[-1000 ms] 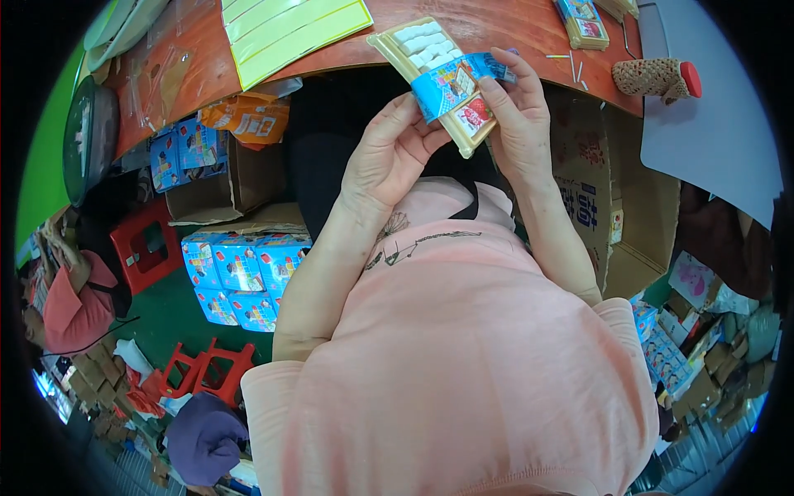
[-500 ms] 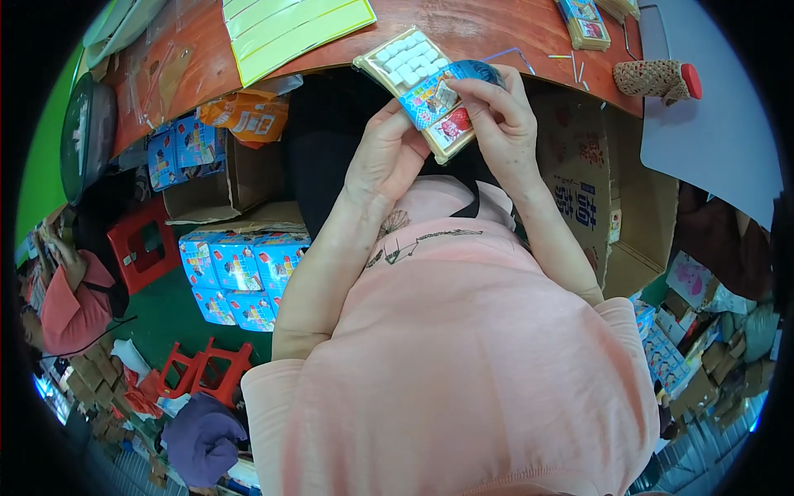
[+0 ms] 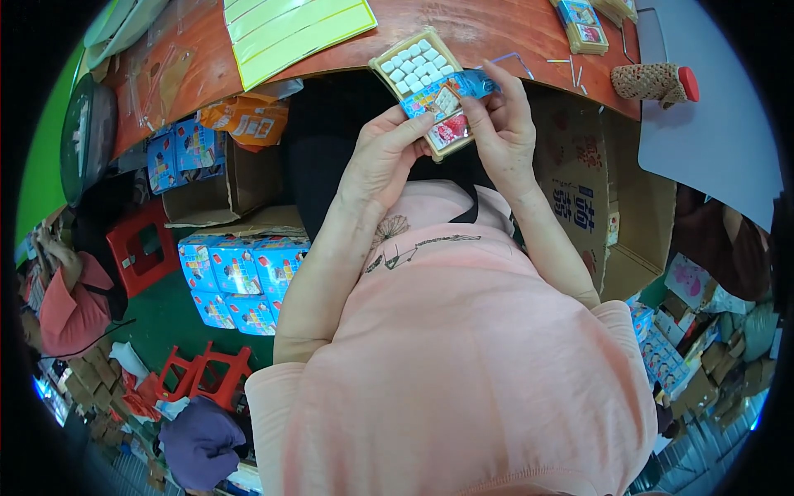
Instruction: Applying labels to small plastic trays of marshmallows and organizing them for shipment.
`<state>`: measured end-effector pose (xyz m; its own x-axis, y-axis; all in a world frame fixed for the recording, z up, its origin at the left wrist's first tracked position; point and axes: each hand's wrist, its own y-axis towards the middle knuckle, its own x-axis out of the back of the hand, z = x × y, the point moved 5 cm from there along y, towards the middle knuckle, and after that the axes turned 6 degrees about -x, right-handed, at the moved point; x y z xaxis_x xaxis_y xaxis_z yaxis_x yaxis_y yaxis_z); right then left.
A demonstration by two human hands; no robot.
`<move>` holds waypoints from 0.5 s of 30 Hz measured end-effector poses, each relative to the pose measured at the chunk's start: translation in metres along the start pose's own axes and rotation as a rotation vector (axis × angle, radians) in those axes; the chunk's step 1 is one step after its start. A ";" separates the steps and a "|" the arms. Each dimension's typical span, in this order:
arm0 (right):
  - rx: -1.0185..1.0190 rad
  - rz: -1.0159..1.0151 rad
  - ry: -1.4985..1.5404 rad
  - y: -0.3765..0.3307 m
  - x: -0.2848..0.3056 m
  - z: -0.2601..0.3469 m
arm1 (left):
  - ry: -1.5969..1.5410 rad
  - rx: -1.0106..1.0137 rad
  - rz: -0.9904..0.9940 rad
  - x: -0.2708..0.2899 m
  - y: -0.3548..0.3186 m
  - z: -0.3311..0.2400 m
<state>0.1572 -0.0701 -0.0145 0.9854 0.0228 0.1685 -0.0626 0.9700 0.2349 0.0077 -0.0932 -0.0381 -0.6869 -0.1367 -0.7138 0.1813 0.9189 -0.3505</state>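
Note:
A shallow cream tray (image 3: 382, 65) is held tilted between my hands, just off the table's near edge. Rows of small white blocks (image 3: 418, 68) fill its far part, and a red printed piece (image 3: 452, 131) shows at the near end. Around its middle goes a blue printed sleeve (image 3: 423, 101), whose right end sticks out past the tray. My left hand (image 3: 382, 157) is closed on the tray's left side, thumb pressing on the sleeve. My right hand (image 3: 506, 136) pinches the sleeve's right end; some of its fingers are hidden behind.
On the red-brown table (image 3: 198, 41) lie a yellow-green striped sheet (image 3: 298, 33), thin white sticks (image 3: 572, 73) and a similar packed tray (image 3: 581, 29). A bottle in a knitted cover (image 3: 645, 83) stands right. Cardboard boxes (image 3: 637, 215) and blue boxes (image 3: 240, 277) flank my legs.
The tray has shifted slightly to the right. My left thumb has come onto the sleeve's front, and my right thumb and fingers have changed their hold at the sleeve's right end.

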 end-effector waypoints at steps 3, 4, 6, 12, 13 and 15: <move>-0.102 0.015 0.204 -0.002 -0.005 -0.007 | -0.029 0.026 0.016 0.002 0.000 -0.001; -0.113 0.008 0.247 -0.002 -0.006 -0.007 | -0.045 0.024 0.033 0.002 0.001 -0.001; -0.124 0.002 0.290 -0.002 -0.008 -0.008 | -0.042 0.011 0.039 0.004 0.002 0.000; -0.180 0.000 0.255 -0.005 -0.009 -0.012 | -0.004 -0.090 -0.025 0.001 0.001 -0.001; -0.192 0.002 0.269 -0.006 -0.009 -0.010 | 0.007 -0.145 -0.048 0.001 0.000 -0.004; -0.207 0.001 0.283 -0.006 -0.011 -0.004 | 0.041 -0.177 -0.070 0.005 -0.002 -0.004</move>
<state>0.1473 -0.0753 -0.0220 0.9920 0.0620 -0.1100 -0.0589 0.9978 0.0312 0.0013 -0.0938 -0.0386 -0.7223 -0.1904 -0.6648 0.0081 0.9590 -0.2834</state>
